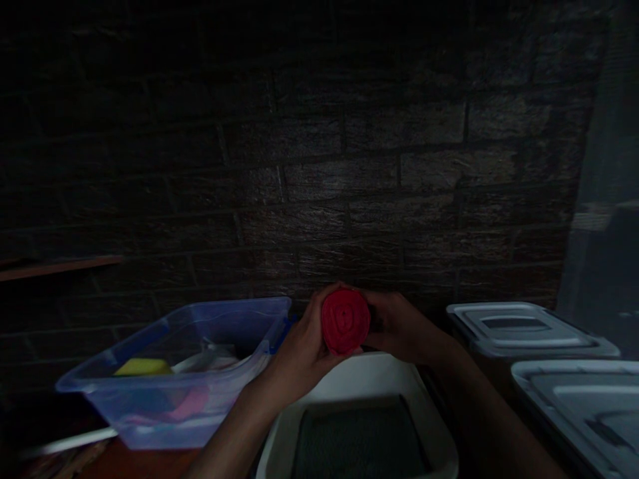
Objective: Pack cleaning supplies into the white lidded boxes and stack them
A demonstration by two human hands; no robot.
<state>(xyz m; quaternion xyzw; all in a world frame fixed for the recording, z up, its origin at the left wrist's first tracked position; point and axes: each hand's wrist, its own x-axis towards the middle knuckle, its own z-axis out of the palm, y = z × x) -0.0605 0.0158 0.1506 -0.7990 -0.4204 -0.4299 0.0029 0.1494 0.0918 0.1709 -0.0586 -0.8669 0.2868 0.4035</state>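
Dark brick wall (349, 166) behind, left hand (299, 352) and right hand (399, 329) close fingers (324, 299) around red roll (345, 321) between them.

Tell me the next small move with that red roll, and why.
Probably lower the red roll straight down into the white bin: the left hand and right hand hold it just above the bin's far rim, its top seems open, and the grey boxes on the right are lidded.
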